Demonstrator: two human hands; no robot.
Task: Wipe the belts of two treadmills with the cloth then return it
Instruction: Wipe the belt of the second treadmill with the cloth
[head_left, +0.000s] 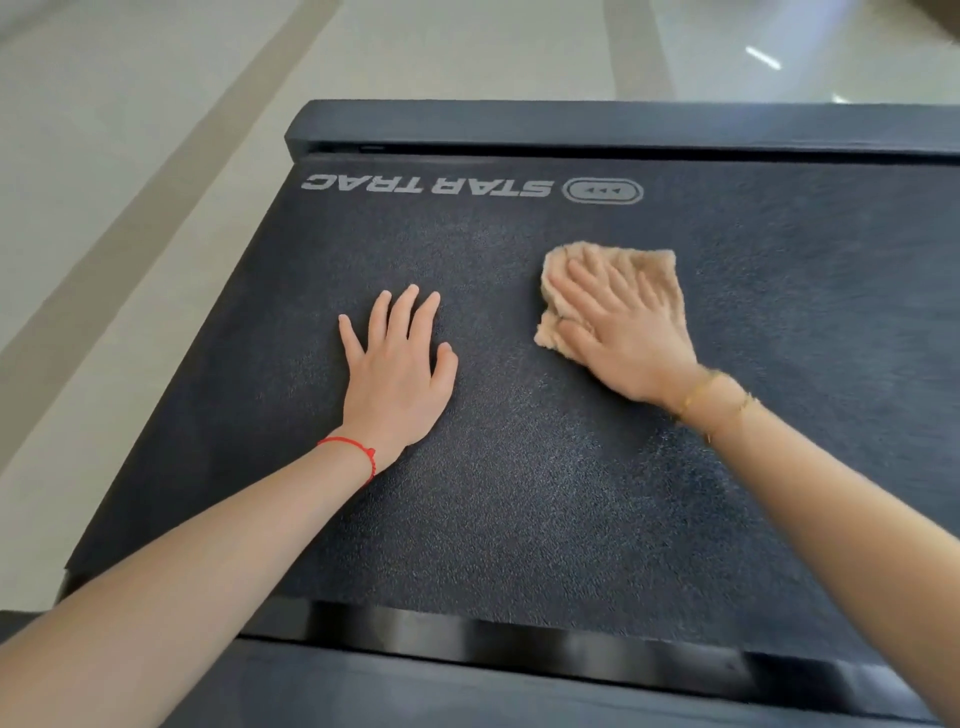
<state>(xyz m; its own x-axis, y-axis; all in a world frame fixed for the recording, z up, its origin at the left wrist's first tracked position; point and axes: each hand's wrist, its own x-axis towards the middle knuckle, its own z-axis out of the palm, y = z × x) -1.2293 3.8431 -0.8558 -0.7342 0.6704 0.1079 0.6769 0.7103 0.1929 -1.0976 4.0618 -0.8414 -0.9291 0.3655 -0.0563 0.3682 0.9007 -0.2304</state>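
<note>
A dark, grainy treadmill belt (519, 493) fills most of the view, with a STAR TRAC logo (426, 185) printed near its far end. My right hand (623, 332) lies flat, fingers spread, pressing a tan fluffy cloth (660, 270) onto the belt right of centre; the hand looks motion-blurred. My left hand (400, 364) rests palm-down on the bare belt to the left of the cloth, fingers apart, holding nothing. A red string bracelet circles the left wrist and thin gold bracelets the right.
A black end cap (571, 124) closes the belt's far end, and a glossy black rail (519, 631) runs along its near edge. Pale tiled floor (130, 182) with darker stripes lies to the left and beyond the treadmill.
</note>
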